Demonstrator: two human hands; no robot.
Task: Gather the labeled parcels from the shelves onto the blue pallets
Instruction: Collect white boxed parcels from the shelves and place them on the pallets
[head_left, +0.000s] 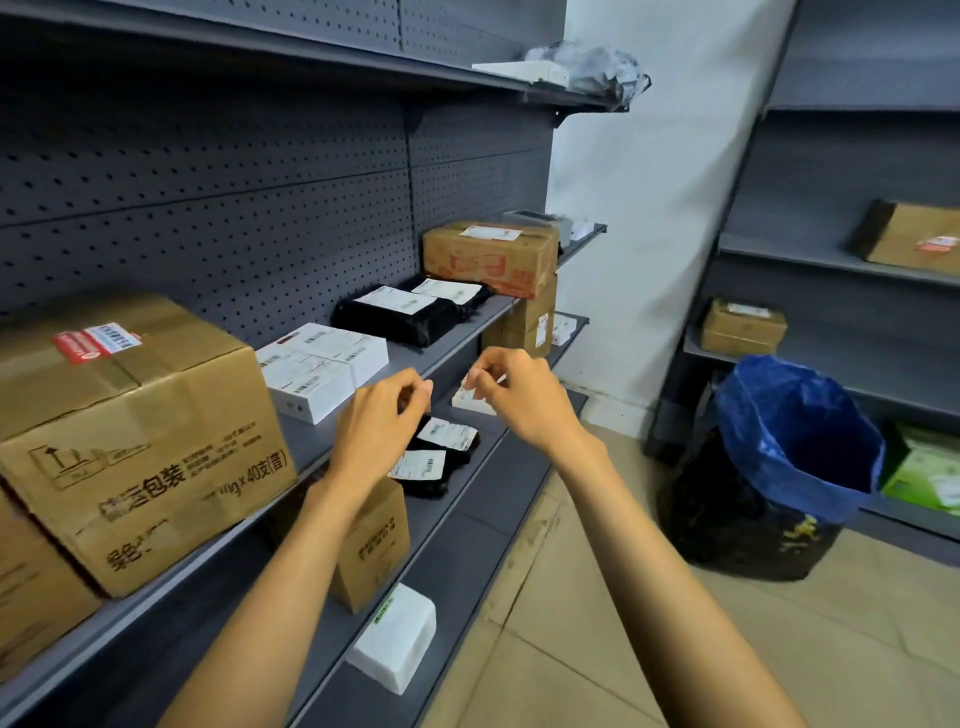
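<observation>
Labeled parcels lie on the grey shelves: a big brown carton (140, 431), a white box (322, 369), black bags (410, 312) and a taped carton (488, 257) on the middle shelf. Two black bags with white labels (441, 457) lie on the shelf below. My left hand (379, 431) hovers in front of them with curled fingers and nothing visible in it. My right hand (519, 395) is raised beside it, its fingertips at the top edge of a small white parcel (470, 402); whether they pinch it is unclear. No blue pallet is in view.
A brown box (374, 545) and a white packet (395, 639) sit on the lower shelf near me. A black bin with a blue liner (779, 467) stands on the tiled floor to the right. Shelves on the right wall carry more cartons (743, 325).
</observation>
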